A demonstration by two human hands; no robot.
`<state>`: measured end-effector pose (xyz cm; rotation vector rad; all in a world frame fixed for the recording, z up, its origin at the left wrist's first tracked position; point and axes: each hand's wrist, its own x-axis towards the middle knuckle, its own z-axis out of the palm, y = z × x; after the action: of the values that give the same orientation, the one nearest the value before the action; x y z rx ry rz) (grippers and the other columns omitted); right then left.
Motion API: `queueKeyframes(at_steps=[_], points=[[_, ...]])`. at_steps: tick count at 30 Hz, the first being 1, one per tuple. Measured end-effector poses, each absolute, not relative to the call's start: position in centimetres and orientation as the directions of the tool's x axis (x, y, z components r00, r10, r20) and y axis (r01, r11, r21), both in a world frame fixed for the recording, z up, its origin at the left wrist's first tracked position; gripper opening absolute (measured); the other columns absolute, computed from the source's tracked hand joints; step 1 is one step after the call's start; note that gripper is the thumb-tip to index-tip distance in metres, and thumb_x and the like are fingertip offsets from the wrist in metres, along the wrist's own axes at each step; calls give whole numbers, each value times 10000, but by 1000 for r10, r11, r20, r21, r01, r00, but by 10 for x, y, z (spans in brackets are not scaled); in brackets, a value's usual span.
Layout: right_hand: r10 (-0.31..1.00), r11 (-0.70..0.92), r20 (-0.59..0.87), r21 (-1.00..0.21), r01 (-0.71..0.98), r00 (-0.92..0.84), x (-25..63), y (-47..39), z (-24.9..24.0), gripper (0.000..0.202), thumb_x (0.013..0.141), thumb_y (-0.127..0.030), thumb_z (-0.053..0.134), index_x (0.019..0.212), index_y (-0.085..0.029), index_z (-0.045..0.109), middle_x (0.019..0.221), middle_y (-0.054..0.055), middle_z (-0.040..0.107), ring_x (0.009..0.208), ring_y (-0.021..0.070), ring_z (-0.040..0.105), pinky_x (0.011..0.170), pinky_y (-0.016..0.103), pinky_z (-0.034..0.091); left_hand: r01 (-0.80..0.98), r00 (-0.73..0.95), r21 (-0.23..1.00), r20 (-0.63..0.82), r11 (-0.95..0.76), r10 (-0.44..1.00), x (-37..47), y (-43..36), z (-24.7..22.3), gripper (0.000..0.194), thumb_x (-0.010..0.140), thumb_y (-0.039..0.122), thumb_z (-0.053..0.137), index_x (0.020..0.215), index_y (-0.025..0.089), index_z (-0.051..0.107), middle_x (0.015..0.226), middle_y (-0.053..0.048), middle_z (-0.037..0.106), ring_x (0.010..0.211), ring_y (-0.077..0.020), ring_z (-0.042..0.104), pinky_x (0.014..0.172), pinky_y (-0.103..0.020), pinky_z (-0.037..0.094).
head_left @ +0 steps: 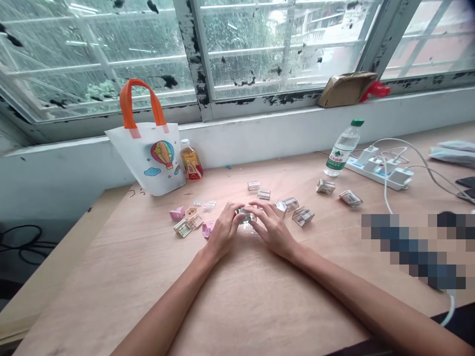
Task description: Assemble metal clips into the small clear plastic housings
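Observation:
A small clear plastic case with a greenish inside (pixel 244 216) is held just above the table at the middle of the head view. My left hand (pixel 223 226) is closed on its left side, thumb and fingers bent around it. My right hand (pixel 273 227) pinches the same case from the right, its fingers over the top. Fingers hide part of the case, so its exact kind cannot be made out. To the left lie pink pieces (pixel 177 213), a beige piece with two holes (pixel 191 212) and a pale open case (pixel 183 228). Clear bits (pixel 210 205) lie behind them.
Several similar clear cases (pixel 303 216) lie right of and behind my hands. Further back stand a white bag (pixel 148 163), an orange drink bottle (pixel 192 160) and a water bottle (pixel 342 151). A power strip (pixel 378 173) with cables lies at right, near a pixelated area.

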<state>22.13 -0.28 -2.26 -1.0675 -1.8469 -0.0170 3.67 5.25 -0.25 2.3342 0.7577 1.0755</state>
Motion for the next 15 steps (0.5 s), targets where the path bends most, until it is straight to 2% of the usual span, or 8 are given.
queueKeyframes(at_steps=[2, 4, 6, 8, 12, 15], points=[[704, 600, 699, -492, 631, -123, 222, -5, -22, 472, 987, -298, 609, 1446, -277, 504, 1399, 119, 599, 1285, 289, 566, 1089, 498, 474, 292, 518, 629, 529, -721, 672, 35, 50, -3, 326, 1077, 386, 383, 1319, 218, 521, 1201, -88, 608, 1058, -202, 613, 958, -356, 512], [784, 529, 620, -636, 561, -37, 222, -8, -21, 515, 982, -400, 613, 1460, -247, 498, 1313, 124, 659, 1174, 288, 636, 1021, 479, 518, 301, 489, 651, 522, -697, 699, 34, 49, -5, 337, 1070, 399, 400, 1337, 219, 501, 1183, -85, 606, 1026, -197, 620, 939, -356, 534], [873, 409, 483, -798, 443, 64, 222, -11, -21, 486, 999, -468, 562, 1420, -226, 547, 1172, 111, 718, 1020, 266, 685, 899, 431, 565, 280, 489, 674, 513, -684, 706, 33, 50, -7, 340, 1058, 407, 437, 1342, 228, 493, 1192, -84, 600, 1042, -199, 625, 924, -354, 560], [931, 313, 352, -908, 278, 101, 221, -11, -22, 466, 996, -511, 547, 1352, -216, 602, 1101, 99, 734, 931, 240, 694, 808, 380, 578, 229, 507, 694, 514, -683, 692, 35, 52, -10, 357, 1034, 405, 504, 1350, 240, 488, 1207, -83, 592, 1053, -196, 633, 921, -356, 583], [963, 253, 253, -967, 19, 93, 224, -8, -20, 453, 938, -530, 631, 1246, -199, 650, 1002, 73, 730, 812, 193, 678, 729, 325, 575, 133, 539, 706, 538, -695, 649, 38, 54, -12, 375, 965, 373, 645, 1300, 235, 549, 1213, -91, 577, 1095, -207, 639, 975, -390, 592], [972, 229, 228, -973, -15, 48, 231, -3, -18, 449, 940, -505, 633, 1269, -201, 655, 881, 54, 718, 730, 180, 657, 634, 302, 553, 108, 550, 721, 530, -684, 645, 38, 54, -9, 301, 987, 329, 610, 1270, 230, 588, 1246, -105, 571, 1217, -228, 608, 1021, -390, 578]])
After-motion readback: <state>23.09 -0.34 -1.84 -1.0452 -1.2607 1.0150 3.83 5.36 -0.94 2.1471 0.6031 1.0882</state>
